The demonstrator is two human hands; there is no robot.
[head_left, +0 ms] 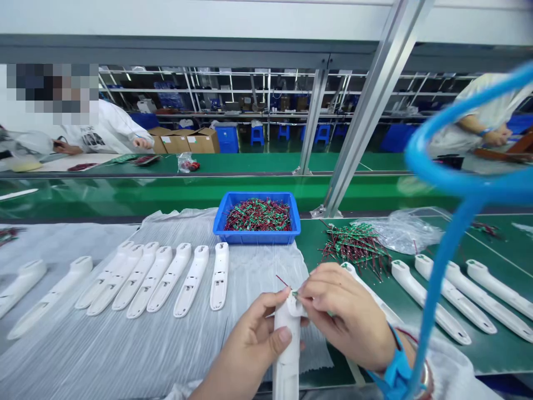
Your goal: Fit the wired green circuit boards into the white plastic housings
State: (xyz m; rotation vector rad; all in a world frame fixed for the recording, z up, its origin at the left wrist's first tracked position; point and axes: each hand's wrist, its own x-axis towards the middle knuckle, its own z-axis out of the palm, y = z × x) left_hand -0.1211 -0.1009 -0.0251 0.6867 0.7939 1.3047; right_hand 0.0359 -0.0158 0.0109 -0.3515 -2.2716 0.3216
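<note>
My left hand [250, 344] is wrapped round a white plastic housing shell [287, 355] held upright near the bench's front edge. My right hand [345, 316] pinches a small green board with red wires [291, 288] at the top end of that shell. A blue wrist strap [395, 372] sits on my right wrist, with a blue coiled cord [441, 266] rising from it.
A row of white shells [166, 278] lies on foam sheet at left, more shells [453, 300] on the green mat at right. A blue bin [258, 236] of wired boards stands behind, beside a loose pile [358, 247] and a plastic bag. Other people work across the conveyor.
</note>
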